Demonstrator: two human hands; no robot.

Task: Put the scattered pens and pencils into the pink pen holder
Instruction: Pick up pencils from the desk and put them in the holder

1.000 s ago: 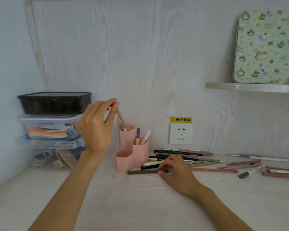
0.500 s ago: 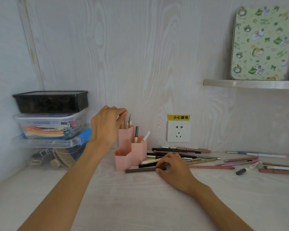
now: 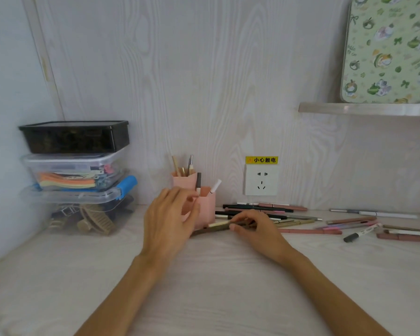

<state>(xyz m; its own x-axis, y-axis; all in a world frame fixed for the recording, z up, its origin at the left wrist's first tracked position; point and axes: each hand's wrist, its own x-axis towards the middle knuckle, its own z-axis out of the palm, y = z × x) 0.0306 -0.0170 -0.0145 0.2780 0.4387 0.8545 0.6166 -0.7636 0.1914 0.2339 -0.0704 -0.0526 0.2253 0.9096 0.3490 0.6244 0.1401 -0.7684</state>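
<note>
While right hand pinches brown pen on desk, lift it level; bring left hand, fingers relaxed and empty, to pink holder, steady it.

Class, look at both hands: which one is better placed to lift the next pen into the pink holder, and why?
Probably the right hand: its fingers already rest on the dark olive pen lying before the pink pen holder. The left hand is empty and open beside the holder.

Right hand pinches a brown pen beside the pink pen holder; left hand hangs loose.
</note>
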